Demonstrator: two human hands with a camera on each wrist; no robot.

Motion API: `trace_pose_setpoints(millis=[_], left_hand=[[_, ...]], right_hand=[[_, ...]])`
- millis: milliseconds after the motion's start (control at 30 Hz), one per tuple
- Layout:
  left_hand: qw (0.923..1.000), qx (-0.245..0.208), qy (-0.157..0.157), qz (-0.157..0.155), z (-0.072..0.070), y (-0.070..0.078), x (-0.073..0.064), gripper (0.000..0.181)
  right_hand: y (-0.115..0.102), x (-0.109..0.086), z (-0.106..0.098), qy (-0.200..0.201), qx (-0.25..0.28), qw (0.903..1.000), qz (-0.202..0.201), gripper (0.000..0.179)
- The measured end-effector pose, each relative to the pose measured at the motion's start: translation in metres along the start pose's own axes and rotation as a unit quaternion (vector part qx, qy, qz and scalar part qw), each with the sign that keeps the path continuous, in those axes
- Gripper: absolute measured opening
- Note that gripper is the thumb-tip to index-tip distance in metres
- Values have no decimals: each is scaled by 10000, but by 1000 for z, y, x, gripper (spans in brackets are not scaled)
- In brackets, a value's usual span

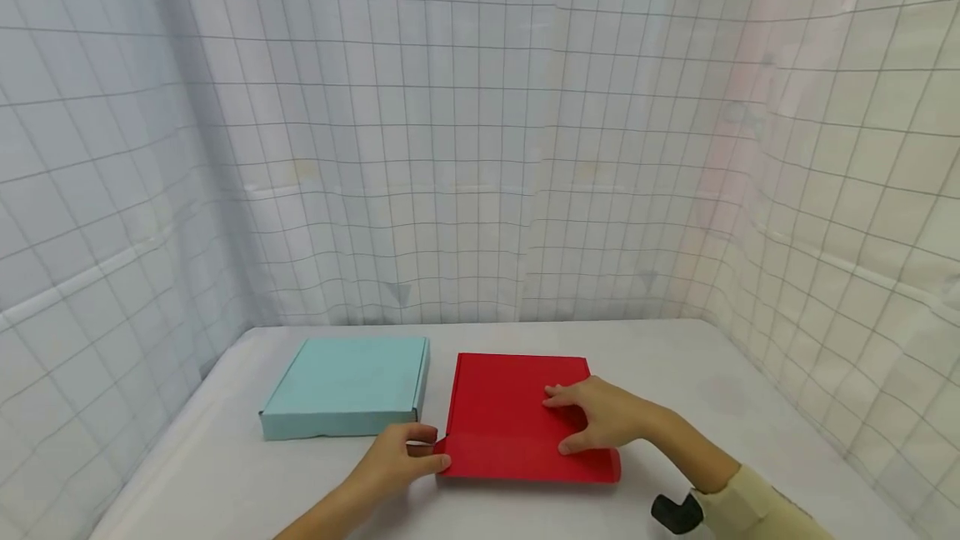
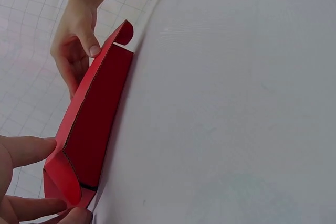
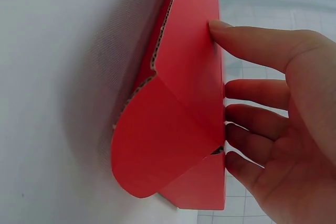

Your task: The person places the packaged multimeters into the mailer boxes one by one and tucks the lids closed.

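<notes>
A red cardboard box (image 1: 517, 394) lies on the white table, its front flap partly lifted and rounded ears sticking out at both front corners. At the left front corner, my left hand (image 1: 401, 458) pinches the cardboard beside the small ear (image 2: 67, 179), thumb towards me. My right hand (image 1: 603, 413) is spread over the right part of the box, fingertips on its top and thumb near the front flap. In the right wrist view, that thumb (image 3: 252, 43) presses the flap (image 3: 191, 40) above the right ear (image 3: 157, 140). The inside of the box is hidden.
A closed light-blue box (image 1: 348, 377) stands to the left of the red one, near my left hand. White table cloth (image 1: 720, 382) surrounds both boxes. Grid-patterned curtains (image 1: 480, 148) hang behind and along both sides. A black device (image 1: 677, 513) sits at my right wrist.
</notes>
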State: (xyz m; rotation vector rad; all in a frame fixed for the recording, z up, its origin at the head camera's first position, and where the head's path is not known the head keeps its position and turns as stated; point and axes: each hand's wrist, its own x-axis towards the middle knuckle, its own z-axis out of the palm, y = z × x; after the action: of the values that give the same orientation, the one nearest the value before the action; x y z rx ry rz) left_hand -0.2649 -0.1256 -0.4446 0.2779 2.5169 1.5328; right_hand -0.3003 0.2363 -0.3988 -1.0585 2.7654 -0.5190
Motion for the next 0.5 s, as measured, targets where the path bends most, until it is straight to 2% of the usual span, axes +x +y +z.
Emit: trace_pose_setpoints(millis=[500], left_hand=[[9997,-95,-54,-219,5,6,-2,44]], right_hand=[[1,1,-2,-23,175,9998,60,65]])
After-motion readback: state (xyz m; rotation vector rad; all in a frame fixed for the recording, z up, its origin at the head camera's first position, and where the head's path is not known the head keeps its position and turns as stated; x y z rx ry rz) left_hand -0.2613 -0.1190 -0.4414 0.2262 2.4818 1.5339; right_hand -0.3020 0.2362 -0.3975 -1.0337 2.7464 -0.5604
